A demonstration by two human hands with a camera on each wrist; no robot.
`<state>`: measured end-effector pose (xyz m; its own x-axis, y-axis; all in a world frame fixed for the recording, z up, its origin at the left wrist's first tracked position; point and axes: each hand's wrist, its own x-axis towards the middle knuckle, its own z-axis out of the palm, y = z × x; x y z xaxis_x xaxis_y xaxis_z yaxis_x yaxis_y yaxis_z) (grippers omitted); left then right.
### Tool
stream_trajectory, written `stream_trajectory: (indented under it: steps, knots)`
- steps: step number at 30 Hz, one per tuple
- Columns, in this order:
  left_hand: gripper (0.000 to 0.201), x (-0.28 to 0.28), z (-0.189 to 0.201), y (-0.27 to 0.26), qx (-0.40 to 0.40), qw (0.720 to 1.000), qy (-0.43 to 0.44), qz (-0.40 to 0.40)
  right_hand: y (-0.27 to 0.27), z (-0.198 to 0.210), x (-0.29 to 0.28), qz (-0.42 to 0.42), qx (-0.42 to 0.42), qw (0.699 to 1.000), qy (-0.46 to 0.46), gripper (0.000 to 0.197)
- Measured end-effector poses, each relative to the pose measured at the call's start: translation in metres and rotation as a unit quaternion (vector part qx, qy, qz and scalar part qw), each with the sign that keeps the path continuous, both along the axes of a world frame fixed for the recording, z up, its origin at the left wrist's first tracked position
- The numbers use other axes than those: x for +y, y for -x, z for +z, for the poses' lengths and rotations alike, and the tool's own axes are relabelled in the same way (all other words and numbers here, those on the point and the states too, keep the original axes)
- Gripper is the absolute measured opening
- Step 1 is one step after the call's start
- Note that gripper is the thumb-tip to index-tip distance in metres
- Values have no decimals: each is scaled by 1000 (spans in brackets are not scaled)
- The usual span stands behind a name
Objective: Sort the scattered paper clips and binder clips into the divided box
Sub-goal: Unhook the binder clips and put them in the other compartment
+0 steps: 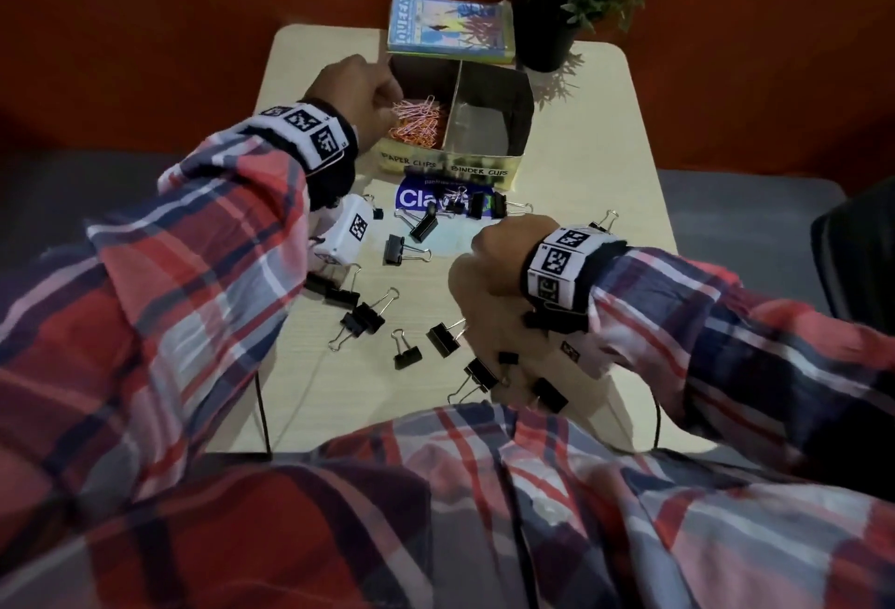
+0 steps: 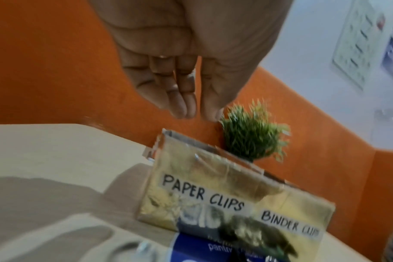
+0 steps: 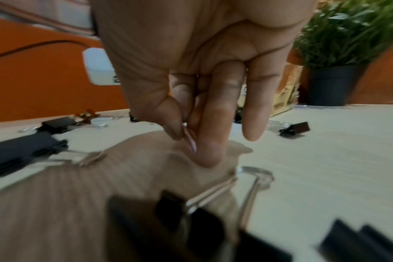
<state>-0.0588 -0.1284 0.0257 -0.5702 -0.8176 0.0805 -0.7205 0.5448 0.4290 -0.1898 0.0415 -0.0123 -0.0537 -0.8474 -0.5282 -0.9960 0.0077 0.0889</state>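
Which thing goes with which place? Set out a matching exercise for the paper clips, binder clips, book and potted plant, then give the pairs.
Things:
1. paper clips
2. binder clips
3. book
4. potted plant

Places:
A. lying flat just behind the box
B. scattered on the table in front of the box
C. standing at the table's far right corner
D. in the box's left compartment

Pairs: 1-D, 2-B, 3-A, 4-C
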Motion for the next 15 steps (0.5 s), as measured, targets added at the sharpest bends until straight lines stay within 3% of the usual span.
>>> stream_trajectory:
  steps: [5, 8, 11, 15]
  knots:
    - [21, 29, -10, -64, 7, 998, -31, 50, 17, 33, -8, -70, -24, 996, 43, 18]
    - [24, 50, -31, -104, -65, 993, -81, 60, 21, 72, -31, -107, -60, 984, 129, 16]
    - [27, 71, -46, -128, -97, 985, -116, 86, 20, 110, -63, -79, -78, 964, 242, 6]
    - [27, 93, -57, -143, -74, 981, -144, 103, 9, 122, -114, -52, -75, 955, 282, 24]
